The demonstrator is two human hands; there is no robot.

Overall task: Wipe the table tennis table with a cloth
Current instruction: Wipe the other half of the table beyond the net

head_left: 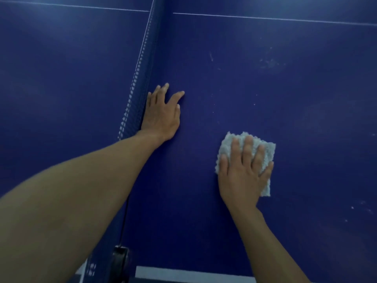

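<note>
The blue table tennis table [285, 99] fills the view. A white, fluffy folded cloth [269, 149] lies flat on it to the right of the net. My right hand [242, 172] presses down on the cloth with straight, spread fingers and covers most of it. My left hand [163, 113] rests flat on the bare table beside the net, fingers spread and holding nothing.
The net [140, 78] runs from the near edge up through the middle of the view, with its black clamp post [121, 262] at the bottom. The white edge stripe [183, 272] marks the near side. Pale dusty smudges [269, 63] show on the right half.
</note>
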